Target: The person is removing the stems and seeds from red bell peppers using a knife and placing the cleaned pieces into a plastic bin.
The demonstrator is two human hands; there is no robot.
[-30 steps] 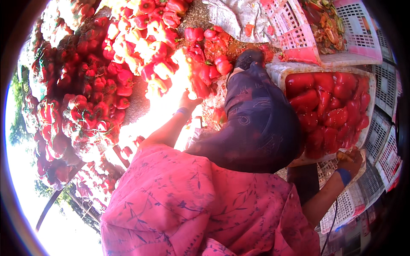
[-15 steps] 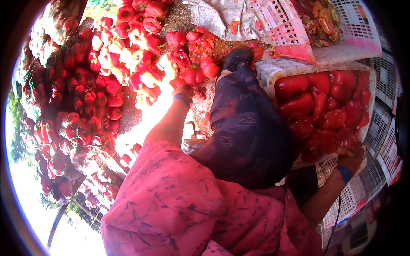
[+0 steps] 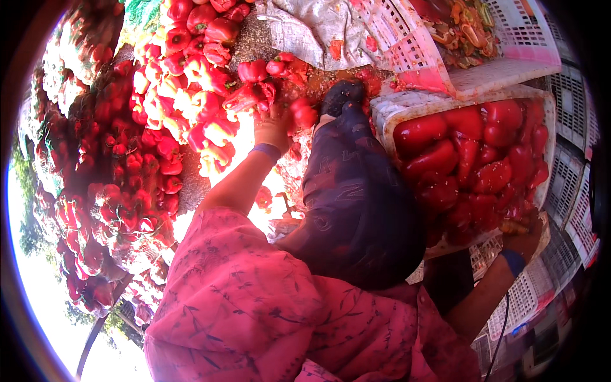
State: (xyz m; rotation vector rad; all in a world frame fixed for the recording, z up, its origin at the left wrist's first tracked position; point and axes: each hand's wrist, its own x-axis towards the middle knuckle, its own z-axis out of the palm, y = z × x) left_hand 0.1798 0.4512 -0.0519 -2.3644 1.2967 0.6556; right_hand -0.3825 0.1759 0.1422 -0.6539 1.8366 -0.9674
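Note:
My left hand (image 3: 272,130), with a blue band at the wrist, reaches out over the pile with its fingers stretched toward a red bell pepper (image 3: 244,99). Another red pepper (image 3: 304,113) lies just right of those fingers. At the near right corner of a white crate (image 3: 552,159) is my right hand (image 3: 525,237), its fingers curled around something small and yellowish-brown that I cannot make out. Wet, shiny red peppers (image 3: 439,156) fill this crate, with pale seeds scattered on them.
Whole red peppers (image 3: 203,102) are heaped at the upper left, beside stacked net sacks of peppers (image 3: 114,172). A pink-and-white perforated crate (image 3: 439,70) holds pepper scraps (image 3: 468,32). A dirty white sack (image 3: 312,32) lies at the far side. My leg (image 3: 356,191) stands between pile and crate.
My left hand has moved a little forward from low beside the peppers, and its fingers now extend. A pepper near it has shifted. My right hand stays at the crate's corner.

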